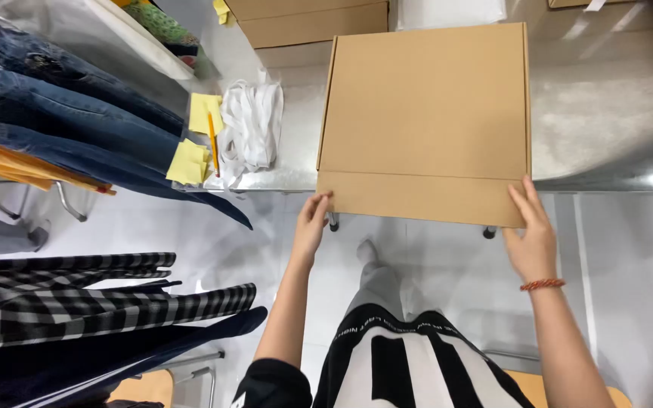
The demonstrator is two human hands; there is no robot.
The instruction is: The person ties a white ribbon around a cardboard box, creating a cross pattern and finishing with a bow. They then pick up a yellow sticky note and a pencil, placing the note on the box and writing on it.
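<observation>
At nine o'clock folded jeans point(62, 113) and checked garments point(77, 302) lie stacked on racks; beside them, at about eleven, yellow notes point(204, 112) with a pencil point(212, 142) and a bundle of white tape point(252, 130) sit on the steel table point(606, 121); the left hand point(311, 225) touches the near left corner of a flat, closed brown cardboard box point(425, 113), fingers narrow and lightly curled against its edge; the box lies at twelve o'clock, its front strip overhanging the table's near rim; the right hand point(532, 238) holds the near right corner, fingers extended along the side; judging by this, the box looks folded shut and is merely steadied, nothing lifted yet.
</observation>
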